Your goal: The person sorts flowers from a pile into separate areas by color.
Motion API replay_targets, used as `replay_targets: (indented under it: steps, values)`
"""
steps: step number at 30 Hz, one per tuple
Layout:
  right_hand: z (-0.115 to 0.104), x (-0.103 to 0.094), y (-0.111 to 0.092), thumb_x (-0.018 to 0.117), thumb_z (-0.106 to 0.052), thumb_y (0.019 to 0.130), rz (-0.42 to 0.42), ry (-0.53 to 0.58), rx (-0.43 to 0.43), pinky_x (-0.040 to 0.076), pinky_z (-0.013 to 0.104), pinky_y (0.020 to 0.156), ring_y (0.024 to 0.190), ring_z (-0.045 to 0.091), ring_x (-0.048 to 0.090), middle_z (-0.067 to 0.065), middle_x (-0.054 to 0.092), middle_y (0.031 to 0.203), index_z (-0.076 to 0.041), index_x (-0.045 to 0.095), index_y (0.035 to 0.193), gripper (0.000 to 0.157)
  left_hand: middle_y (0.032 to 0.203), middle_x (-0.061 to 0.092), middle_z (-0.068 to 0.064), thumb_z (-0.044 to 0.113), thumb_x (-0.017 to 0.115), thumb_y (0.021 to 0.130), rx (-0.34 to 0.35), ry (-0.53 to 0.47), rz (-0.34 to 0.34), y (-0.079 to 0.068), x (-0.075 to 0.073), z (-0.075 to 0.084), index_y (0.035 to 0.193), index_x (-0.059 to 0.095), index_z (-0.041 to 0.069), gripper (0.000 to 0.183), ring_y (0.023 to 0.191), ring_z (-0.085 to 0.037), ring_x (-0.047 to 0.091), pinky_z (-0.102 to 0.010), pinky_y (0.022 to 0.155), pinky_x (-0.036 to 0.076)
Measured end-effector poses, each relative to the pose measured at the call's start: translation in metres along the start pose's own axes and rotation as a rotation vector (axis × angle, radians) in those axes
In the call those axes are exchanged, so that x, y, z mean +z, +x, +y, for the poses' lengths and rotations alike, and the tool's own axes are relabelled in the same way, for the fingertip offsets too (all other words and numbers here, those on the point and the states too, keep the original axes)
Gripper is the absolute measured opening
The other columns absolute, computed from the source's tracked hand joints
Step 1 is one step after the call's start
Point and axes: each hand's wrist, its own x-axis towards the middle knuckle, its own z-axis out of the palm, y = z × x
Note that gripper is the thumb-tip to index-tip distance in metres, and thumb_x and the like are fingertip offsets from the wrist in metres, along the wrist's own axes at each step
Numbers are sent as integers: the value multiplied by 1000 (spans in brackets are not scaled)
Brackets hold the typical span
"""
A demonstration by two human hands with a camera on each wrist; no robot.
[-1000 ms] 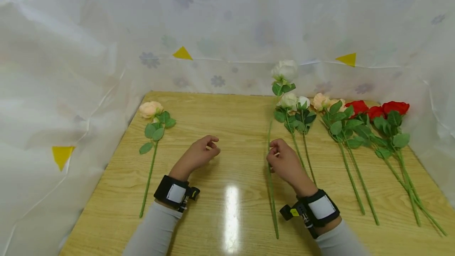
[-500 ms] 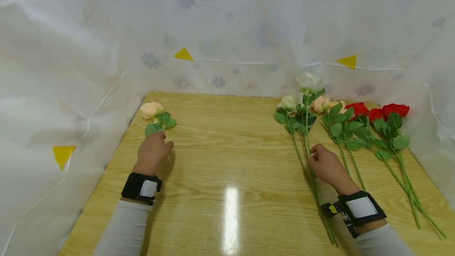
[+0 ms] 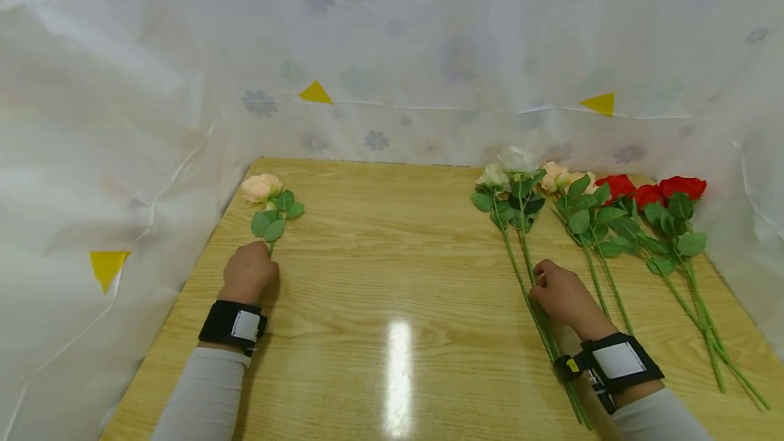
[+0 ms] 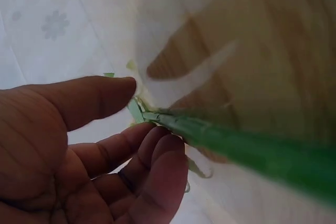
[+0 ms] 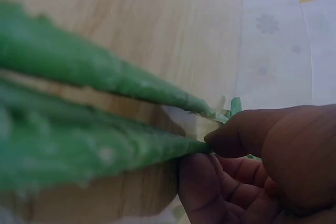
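Note:
On the left of the table, my left hand (image 3: 250,269) is over the stem of a peach rose (image 3: 261,188). The left wrist view shows its thumb apart from the fingers, with the fingertips right at the green stem (image 4: 226,140). My right hand (image 3: 565,297) pinches the stem of a white rose (image 3: 518,160) between thumb and forefinger, low over the table. That bloom overlaps another white rose (image 3: 493,177) to its left. In the right wrist view, the pinched stem (image 5: 121,150) runs beside a second green stem (image 5: 105,69).
To the right lie peach roses (image 3: 554,177) and several red roses (image 3: 682,188), stems pointing toward me. They rest on a wooden table (image 3: 380,237). A pale flowered sheet (image 3: 392,53) with yellow triangles encloses the back and sides.
My right hand has carried the white rose rightward and lowered it beside the other white roses. My left hand has moved left from mid-table to the peach rose's stem.

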Motion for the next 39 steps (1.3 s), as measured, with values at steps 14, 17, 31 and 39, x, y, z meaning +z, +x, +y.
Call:
replay_targets:
  steps: [14, 17, 31, 39]
  values:
    - [-1, -4, 3, 53, -10, 90, -47, -16, -33, 46, 36, 57, 69, 18, 57, 21, 63, 97, 7, 50, 116, 31, 60, 40, -5, 1, 47, 77, -18, -13, -26, 4, 3, -5, 59, 39, 13, 23, 54, -23, 43, -32, 43, 34]
    - [-2, -6, 3, 55, -12, 90, -54, -19, -35, 47, 38, 59, 73, 20, 58, 21, 64, 97, 5, 52, 114, 30, 59, 30, -2, 5, 48, 77, -11, -47, -18, 4, 3, -7, 60, 35, 14, 24, 51, -20, 35, -29, 43, 28]
    - [-8, -14, 6, 43, -16, 96, 19, 26, 0, 43, 34, 54, 61, 18, 52, 24, 61, 101, 6, 47, 123, 35, 107, 56, -21, 16, 48, 93, 158, -317, -72, 4, -14, 13, 119, 51, -2, 32, 86, -29, 57, -43, 70, 50]
    - [-17, -8, 7, 42, -20, 98, 94, 101, -29, 44, 35, 55, 66, 19, 56, 27, 58, 110, 2, 47, 125, 35, 106, 49, -16, 14, 47, 95, 214, -664, -98, 1, -5, 50, 123, 49, 0, 31, 88, -27, 54, -40, 71, 55]
